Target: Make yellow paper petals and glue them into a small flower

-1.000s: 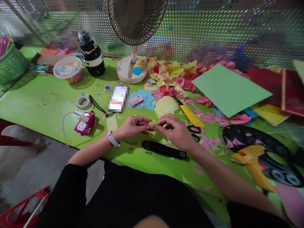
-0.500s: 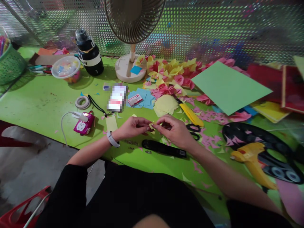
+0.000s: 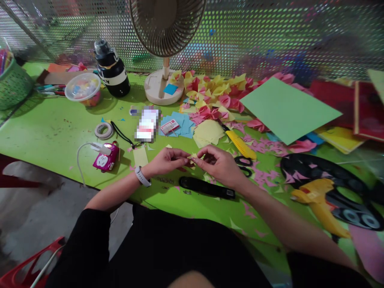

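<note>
Between my fingertips is a small piece of yellow paper [image 3: 193,157], partly covered by the fingers. My left hand [image 3: 169,161] pinches it from the left, and my right hand [image 3: 217,163] from the right. Just below the hands lies a black stapler [image 3: 207,187]. Black-handled scissors [image 3: 244,165] and a yellow utility knife [image 3: 241,145] rest to the right of my right hand. A stack of pale yellow paper pieces [image 3: 208,133] sits behind the hands. Left of my left hand is a pale yellow paper strip [image 3: 141,157].
Folded pink and yellow paper petals [image 3: 216,90] are heaped behind, beside a fan [image 3: 163,94]. A phone [image 3: 147,125], magenta power adapter [image 3: 105,157], tape roll [image 3: 103,130] and black bottle [image 3: 113,76] stand left. A yellow glue gun [image 3: 319,204] and green sheet [image 3: 291,110] lie right.
The view has shifted very slightly. Both hands stay in nearly the same place, still pinching the yellow paper, with only small finger movement.
</note>
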{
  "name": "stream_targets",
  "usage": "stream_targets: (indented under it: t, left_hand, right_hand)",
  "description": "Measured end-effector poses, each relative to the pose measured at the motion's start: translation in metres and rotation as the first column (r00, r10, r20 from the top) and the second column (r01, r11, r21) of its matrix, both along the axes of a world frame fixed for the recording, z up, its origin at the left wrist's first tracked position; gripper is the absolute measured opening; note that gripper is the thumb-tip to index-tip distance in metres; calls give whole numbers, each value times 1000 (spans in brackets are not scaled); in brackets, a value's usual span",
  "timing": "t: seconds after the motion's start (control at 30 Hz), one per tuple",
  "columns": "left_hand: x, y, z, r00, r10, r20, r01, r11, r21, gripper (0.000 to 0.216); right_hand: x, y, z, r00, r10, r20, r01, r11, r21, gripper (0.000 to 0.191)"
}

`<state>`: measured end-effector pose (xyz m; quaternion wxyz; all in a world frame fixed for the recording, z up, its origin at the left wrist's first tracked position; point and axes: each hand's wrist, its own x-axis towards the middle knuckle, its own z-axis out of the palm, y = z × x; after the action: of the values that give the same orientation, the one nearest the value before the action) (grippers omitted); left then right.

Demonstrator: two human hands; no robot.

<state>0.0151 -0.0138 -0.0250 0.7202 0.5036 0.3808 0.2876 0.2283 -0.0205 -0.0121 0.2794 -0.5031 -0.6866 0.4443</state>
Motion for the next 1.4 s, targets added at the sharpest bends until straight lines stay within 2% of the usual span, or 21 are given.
stream_targets:
  t: [0.1,0.23,0.33,0.53,0.77,0.9,1.03,1.17,1.4]
  left_hand:
    - [0,0,-1,1000,7,17,-7,1000,-7,33]
    - [-1,-1,0,999,-17,34,17,1000,-11,38]
    - [0,-1,3,998,-47,35,47,999,-7,44]
    - [0,-1,5,997,-67,30,66,998,8,50]
    - [-1,0,3,995,-71,71,71,997,5,51]
    - [-1,0,6,995,-27,99,34,997,-67,52]
    - [0,1,10,999,-30,42,36,990,-135,47]
    - [2,0,12,995,-103,-8,102,991,-87,45]
    - [-1,0,14,988,-122,-97,131,987,92,44]
  right_hand:
    - [3,2,2,999,-21,-43,18,997,-69,39]
    - [4,5,4,996,69,-54,-79,979,-191,36]
    - [3,6,2,988,98,-122,-128,954,-271,36]
    - [4,7,-2,971,97,-217,-169,925,-341,34]
    - [3,5,3,984,132,-123,-158,957,-243,34]
    - [2,4,1,980,153,-127,-176,965,-194,36]
    - [0,1,-2,986,135,-99,-144,986,-87,31]
    - [-2,-3,-3,988,139,-63,-139,990,2,27]
    - [-2,-3,0,991,130,21,-131,989,73,28]
